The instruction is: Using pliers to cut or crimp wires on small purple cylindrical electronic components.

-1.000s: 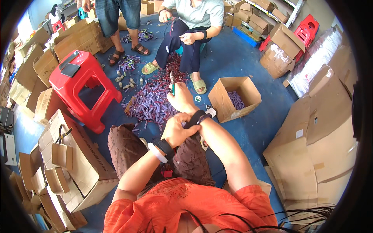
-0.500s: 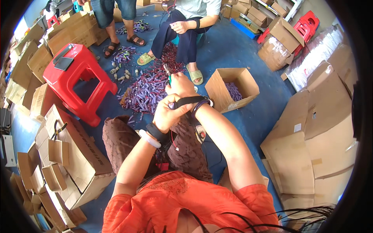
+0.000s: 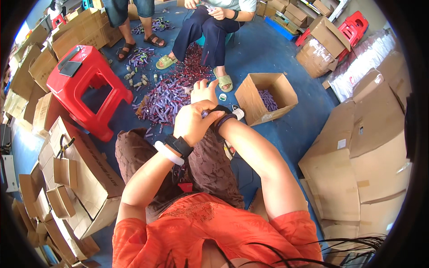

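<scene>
My left hand (image 3: 191, 124) is closed, its thumb and fingers on a black wrist strap (image 3: 220, 110) round my right wrist. A bit of purple shows between the thumb and forefinger; I cannot make out whether it is held. My right hand (image 3: 204, 92) reaches forward over the floor, fingers bent and apart, with nothing visible in it. Beyond my hands lies a heap of small purple cylinders (image 3: 163, 102), which look like battery cells. Red wire pieces (image 3: 194, 60) lie at its far side. A black band and a white bracelet (image 3: 168, 153) circle my left wrist.
A red plastic stool (image 3: 85, 85) with a phone (image 3: 71, 69) on it stands left. Right of the heap, an open cardboard box (image 3: 257, 117) holds purple cylinders. Cardboard boxes flank both sides. A seated person (image 3: 210, 33) faces me; another person (image 3: 129, 27) stands at far left.
The metal-tipped tool with green on it in my right hand no longer shows, and those fingers have spread. My left hand has shifted slightly up, still at the wrist strap.
</scene>
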